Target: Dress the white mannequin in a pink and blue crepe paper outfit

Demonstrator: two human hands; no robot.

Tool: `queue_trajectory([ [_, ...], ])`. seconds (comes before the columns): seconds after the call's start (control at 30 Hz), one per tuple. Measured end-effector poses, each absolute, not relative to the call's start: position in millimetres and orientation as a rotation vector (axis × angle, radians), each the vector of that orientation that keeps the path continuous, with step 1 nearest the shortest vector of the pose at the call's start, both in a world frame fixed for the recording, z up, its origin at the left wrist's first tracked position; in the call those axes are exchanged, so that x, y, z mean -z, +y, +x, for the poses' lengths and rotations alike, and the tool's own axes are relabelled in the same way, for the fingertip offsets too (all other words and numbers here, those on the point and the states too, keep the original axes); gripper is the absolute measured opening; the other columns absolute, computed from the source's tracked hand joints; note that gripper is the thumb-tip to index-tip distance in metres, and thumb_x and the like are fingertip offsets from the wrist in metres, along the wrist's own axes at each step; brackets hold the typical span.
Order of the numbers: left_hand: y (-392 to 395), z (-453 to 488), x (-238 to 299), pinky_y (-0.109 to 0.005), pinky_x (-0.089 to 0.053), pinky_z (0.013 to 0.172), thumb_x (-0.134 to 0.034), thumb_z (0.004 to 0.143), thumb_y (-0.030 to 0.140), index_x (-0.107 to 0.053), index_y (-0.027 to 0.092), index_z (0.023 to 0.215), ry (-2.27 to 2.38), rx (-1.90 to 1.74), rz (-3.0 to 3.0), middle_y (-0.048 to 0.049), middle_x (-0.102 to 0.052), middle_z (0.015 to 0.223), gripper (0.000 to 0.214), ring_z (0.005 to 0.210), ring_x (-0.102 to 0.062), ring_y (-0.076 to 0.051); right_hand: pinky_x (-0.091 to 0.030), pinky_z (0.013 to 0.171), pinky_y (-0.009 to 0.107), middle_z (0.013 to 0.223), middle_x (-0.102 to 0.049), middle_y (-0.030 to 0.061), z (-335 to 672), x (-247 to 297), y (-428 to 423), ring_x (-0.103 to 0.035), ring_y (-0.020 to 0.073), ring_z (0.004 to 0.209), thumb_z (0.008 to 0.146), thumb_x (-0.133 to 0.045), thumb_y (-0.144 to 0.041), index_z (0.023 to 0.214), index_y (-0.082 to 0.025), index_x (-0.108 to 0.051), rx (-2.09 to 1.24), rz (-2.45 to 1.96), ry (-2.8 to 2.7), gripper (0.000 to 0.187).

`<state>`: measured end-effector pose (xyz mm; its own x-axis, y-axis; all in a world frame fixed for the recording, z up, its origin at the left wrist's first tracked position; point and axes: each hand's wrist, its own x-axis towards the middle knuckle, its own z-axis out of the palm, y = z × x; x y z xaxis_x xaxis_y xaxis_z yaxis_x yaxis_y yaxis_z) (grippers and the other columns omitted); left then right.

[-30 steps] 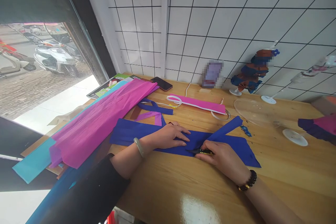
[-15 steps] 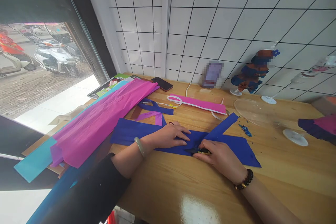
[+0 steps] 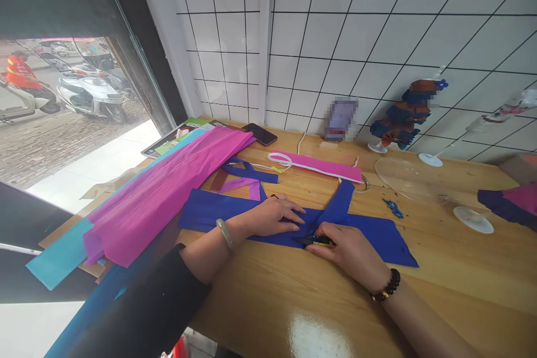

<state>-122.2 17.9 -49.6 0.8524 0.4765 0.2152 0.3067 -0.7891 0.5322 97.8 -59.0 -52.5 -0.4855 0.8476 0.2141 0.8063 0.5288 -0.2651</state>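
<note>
A strip of dark blue crepe paper (image 3: 375,235) lies across the wooden table before me. My left hand (image 3: 274,215) rests flat on it, fingers spread, pressing the sheet down. Just to the right, my right hand (image 3: 342,243) is closed around black scissors (image 3: 312,240) with yellow markings. Their dark blades point left over the paper beside my left fingertips; the handles are mostly hidden in my palm. From the blades a narrower blue paper piece (image 3: 339,201) rises and folds away toward the wall.
Pink crepe paper (image 3: 163,190) lies on turquoise paper (image 3: 50,265) at the left. Behind are paper offcuts (image 3: 239,184), a phone (image 3: 260,134) and a pink strip with white cord (image 3: 323,166). Clear discs (image 3: 474,220) and a ruffled ornament (image 3: 398,117) stand right, by the tiled wall.
The scissors and my right hand have shifted slightly left along the paper. The raised blue piece has swung left and stands more upright. My left hand stays in place.
</note>
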Motion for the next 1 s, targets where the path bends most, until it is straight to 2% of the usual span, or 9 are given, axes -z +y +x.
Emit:
queue_trajectory([
  [0.53,18.4,-122.0,49.1,-0.031,-0.033,0.099,-0.051,0.087,0.028,-0.067,0.027,0.104,0.589,-0.450,2.543,0.0004,-0.060,0.122,0.023,0.110,-0.052,-0.017,-0.041,0.055,0.025,0.070,-0.067,0.0020,93.8,52.7,-58.4,-0.062,0.0153,0.060,0.086,-0.051,-0.046,0.078,-0.021,-0.056,-0.131,-1.352,-2.471,0.027],
  [1.0,20.7,-120.9,52.3,-0.030,-0.034,0.098,-0.052,0.087,0.027,-0.067,0.024,0.104,0.566,-0.473,2.564,0.0001,-0.061,0.121,0.023,0.107,-0.053,-0.017,-0.040,0.055,0.026,0.070,-0.066,-0.0001,91.6,52.3,-58.4,-0.062,0.0151,0.060,0.085,-0.055,-0.043,0.077,-0.021,-0.054,-0.122,-1.364,-2.481,0.023],
])
